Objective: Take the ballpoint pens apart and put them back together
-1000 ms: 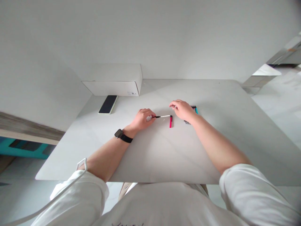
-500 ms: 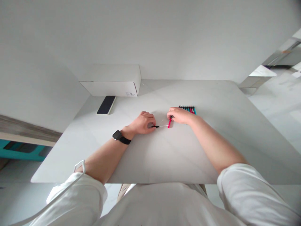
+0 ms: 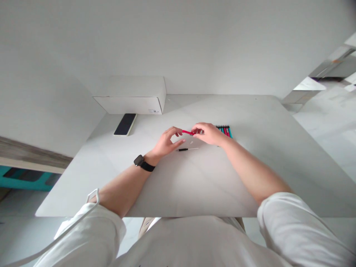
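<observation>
The red barrel (image 3: 188, 132) was pinched by the closed right hand (image 3: 209, 134) and, apparently, steadied by the loosely open left hand (image 3: 166, 144); the refill (image 3: 188, 149) was laid at six o'clock.

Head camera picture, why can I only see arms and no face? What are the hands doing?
The camera sits on the person's head and looks down, so you see what they see: their own two arms on a white table. The right hand pinches a red pen a little above the table. The left hand, with a watch on its wrist, is open, with one fingertip at the pen's other end. Below them lies a thin stick, black and white. Beside the right hand is a row of pens. Further back lie a phone and a white box.
</observation>
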{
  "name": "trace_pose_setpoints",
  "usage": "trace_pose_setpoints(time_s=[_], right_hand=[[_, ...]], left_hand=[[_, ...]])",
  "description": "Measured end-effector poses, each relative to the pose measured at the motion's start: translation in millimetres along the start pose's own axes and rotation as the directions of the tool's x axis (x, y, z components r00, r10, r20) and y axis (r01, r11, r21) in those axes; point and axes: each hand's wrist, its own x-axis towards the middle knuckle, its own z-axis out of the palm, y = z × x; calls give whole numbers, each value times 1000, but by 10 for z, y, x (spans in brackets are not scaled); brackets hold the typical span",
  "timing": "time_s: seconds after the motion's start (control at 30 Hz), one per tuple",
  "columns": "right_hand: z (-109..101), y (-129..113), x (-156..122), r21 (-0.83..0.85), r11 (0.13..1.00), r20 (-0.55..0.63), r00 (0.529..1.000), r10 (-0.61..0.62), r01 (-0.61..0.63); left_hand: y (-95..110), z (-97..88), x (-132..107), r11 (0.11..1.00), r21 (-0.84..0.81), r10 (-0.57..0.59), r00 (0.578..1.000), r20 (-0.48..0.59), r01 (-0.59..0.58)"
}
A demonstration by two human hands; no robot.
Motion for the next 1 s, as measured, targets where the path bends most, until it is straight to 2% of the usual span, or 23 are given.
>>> trace_pose_setpoints(time_s=[0.13, 0.23, 0.33, 0.47, 0.63, 0.77, 0.9, 1.0], right_hand=[[289, -96, 10, 115, 993, -30, 1000, -5, 9], [334, -55, 15, 134, 991, -50, 999, 7, 0], [294, 73, 7, 31, 999, -65, 997, 34, -32], [301, 249, -24, -148, 989, 54, 998, 21, -13], [368, 304, -29, -203, 979, 140, 990, 10, 19], [317, 216, 1, -35, 999, -8, 1000, 25, -25], [264, 70, 23, 221, 974, -188, 978, 93, -50], [270, -38, 22, 288, 957, -247, 962, 114, -40]], left_hand=[[31, 0, 18, 994, -108, -35, 997, -68, 28], [-18, 8, 23, 979, -181, -114, 989, -94, 96], [-94, 23, 19, 957, -236, -205, 968, -146, 167], [-172, 50, 9, 939, -292, -245, 948, -206, 179], [-212, 66, -5, 959, -203, -244, 936, -254, 195], [-178, 49, -5, 986, -40, -167, 949, -267, 163], [-107, 43, -6, 993, 76, -79, 978, -191, 95], [-80, 62, -13, 992, 108, -54, 989, -135, 69]])
